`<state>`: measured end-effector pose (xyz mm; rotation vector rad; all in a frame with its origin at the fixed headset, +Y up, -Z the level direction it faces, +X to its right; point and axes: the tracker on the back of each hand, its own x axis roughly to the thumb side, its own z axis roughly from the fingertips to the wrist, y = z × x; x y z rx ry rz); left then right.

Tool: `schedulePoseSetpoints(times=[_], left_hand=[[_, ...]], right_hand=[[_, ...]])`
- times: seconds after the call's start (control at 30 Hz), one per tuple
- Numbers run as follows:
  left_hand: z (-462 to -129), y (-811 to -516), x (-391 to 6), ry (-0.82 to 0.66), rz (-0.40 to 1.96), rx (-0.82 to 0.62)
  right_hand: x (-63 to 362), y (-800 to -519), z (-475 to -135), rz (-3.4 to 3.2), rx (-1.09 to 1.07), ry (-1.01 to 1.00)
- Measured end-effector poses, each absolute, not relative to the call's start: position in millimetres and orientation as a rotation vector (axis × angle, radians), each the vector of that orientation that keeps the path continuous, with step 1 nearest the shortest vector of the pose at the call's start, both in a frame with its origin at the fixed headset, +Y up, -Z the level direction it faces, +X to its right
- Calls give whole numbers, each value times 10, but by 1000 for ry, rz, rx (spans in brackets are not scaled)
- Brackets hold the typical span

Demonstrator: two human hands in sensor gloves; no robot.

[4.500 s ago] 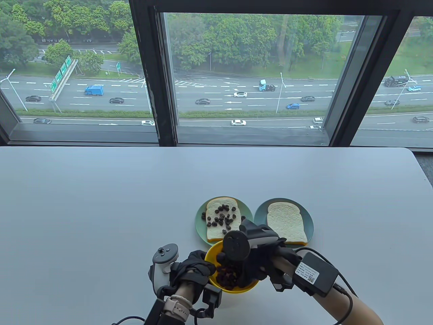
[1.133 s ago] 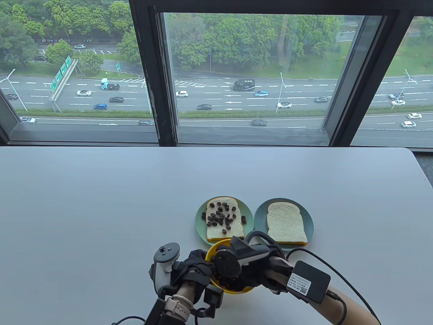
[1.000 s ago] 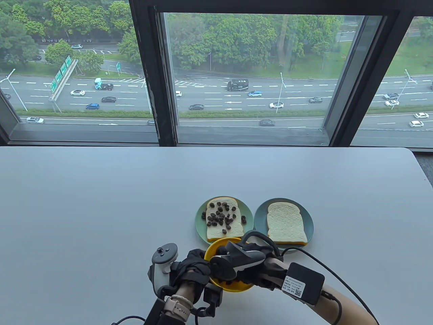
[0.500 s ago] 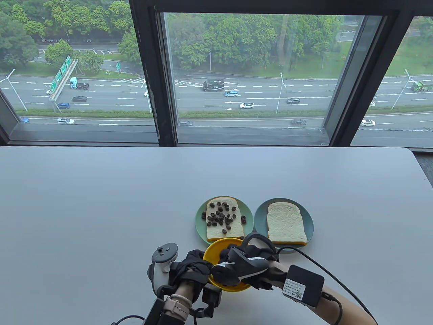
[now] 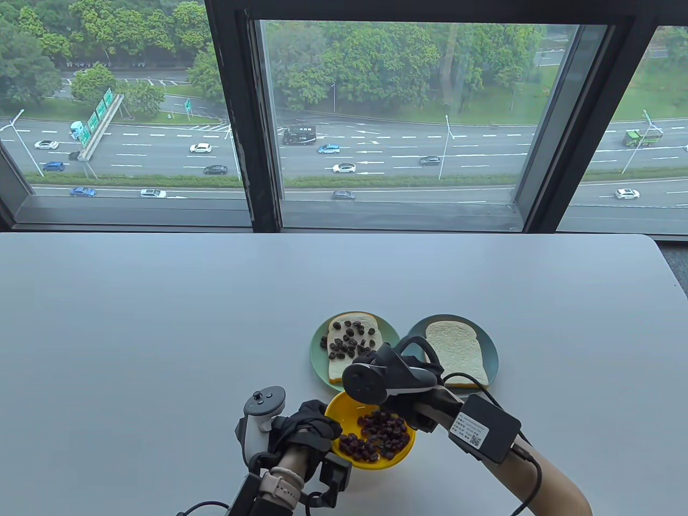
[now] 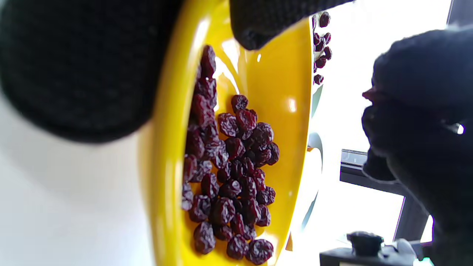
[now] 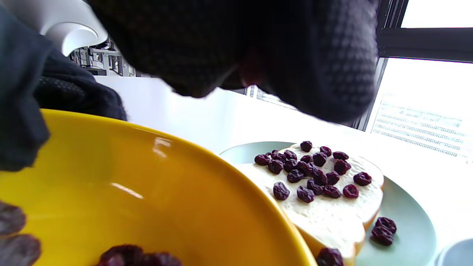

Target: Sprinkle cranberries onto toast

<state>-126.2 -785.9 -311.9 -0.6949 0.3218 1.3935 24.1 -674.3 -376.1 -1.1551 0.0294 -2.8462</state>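
A yellow bowl (image 5: 400, 449) of dark red cranberries (image 5: 376, 435) stands near the table's front edge. My left hand (image 5: 309, 422) grips its left rim; in the left wrist view the thumb (image 6: 258, 22) lies over the rim of the bowl (image 6: 288, 74). My right hand (image 5: 376, 371) hovers just above the bowl's far rim. Its fingertips (image 7: 332, 74) are bunched, and a reddish bit shows between them. One toast (image 5: 344, 368) topped with several cranberries lies on the left green plate (image 5: 317, 355). A bare toast (image 5: 457, 352) lies on the right plate (image 5: 492, 349).
The two plates sit side by side just beyond the bowl on the white table (image 5: 161, 322). A few cranberries (image 5: 324, 342) lie on the left plate beside the toast. A window frame runs along the table's far edge.
My right hand has lifted out of the bowl and moved away from me toward the plates, uncovering the cranberries. The left hand and bowl have stayed put.
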Motion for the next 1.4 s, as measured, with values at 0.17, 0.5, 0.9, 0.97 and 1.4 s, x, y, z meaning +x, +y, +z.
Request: schedulePoseSetpoints(times=[0.17,0.5,0.9,0.97,1.4], left_hand=[[-3116,-7882,-1271,312,1393,-736],[-3110,-7927,-1259,326,1321,-778],[-3111,-7928,-1226,314,1328,-788],[-3108,-7926,-1225,315,1330,-788],[-3124,-7918,-1220,310,1375,-750]], right_hand=[[-14,-6912,-4110,-2917,-1101,-101],[-281,-7365,-4552,-2898,-918,-231],[-171,-7330,-4509,-2801,-887,-129],[-96,-7300,-4503,-2799,-875,-121],[613,-7043,-4038,-3004,-1083,-305]])
